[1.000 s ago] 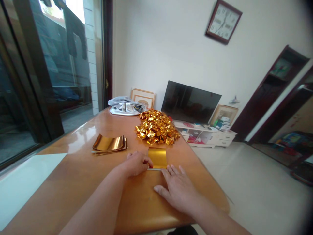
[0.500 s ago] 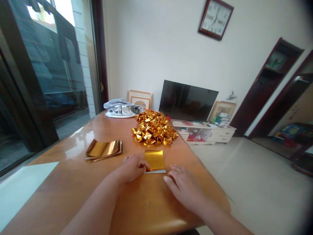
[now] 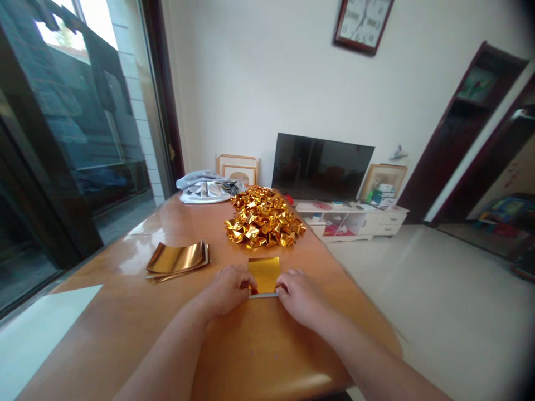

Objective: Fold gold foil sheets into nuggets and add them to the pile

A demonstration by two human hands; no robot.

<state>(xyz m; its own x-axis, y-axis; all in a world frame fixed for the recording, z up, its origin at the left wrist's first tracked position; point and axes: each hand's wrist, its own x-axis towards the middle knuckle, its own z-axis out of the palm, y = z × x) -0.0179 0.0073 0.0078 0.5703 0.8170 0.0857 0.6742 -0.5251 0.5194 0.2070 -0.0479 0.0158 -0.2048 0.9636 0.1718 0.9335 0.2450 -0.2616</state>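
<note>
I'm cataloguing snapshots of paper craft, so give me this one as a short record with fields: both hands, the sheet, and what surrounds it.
Left hand: closed at the near left corner of the gold sheet
Right hand: closed at its near right corner
Sheet position: on the table, pale strip along near edge
Beyond sheet: heap of gold pieces
Left of sheet: stack of gold sheets, curved
Background: television, clock

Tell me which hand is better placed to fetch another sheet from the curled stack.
Probably the left hand: the curled stack lies on its side, nearer to it. The right hand is farther off, across the gold sheet. Both hands' fingers are at that sheet's near corners, though.
</note>
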